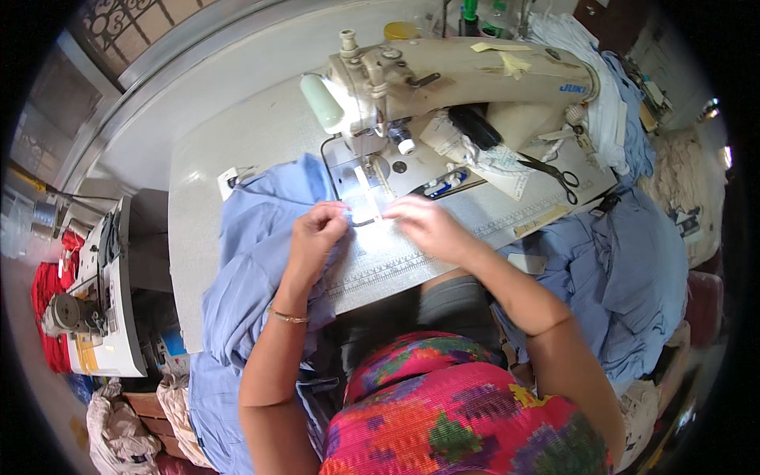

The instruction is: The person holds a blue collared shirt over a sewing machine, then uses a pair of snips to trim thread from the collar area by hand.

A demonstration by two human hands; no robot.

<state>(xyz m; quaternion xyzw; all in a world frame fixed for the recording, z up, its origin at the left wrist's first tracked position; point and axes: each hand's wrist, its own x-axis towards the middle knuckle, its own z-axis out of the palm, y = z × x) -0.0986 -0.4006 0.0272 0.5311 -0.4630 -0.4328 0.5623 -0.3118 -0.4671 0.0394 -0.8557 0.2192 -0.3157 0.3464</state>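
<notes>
Sewing table (237, 142) w/ blue fabric (253, 237)

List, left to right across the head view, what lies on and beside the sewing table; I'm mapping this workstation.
Red cloth → second sewing machine → blue garment → left hand → right hand → scissors → blue fabric pile.

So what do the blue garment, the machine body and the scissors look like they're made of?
Blue garment: thin woven cloth, probably cotton or a blend; matte, it folds and creases softly under the left hand.
Machine body: looks like painted metal, cream, worn and stained.
Scissors: dark, likely metal; too small to be sure.
</notes>
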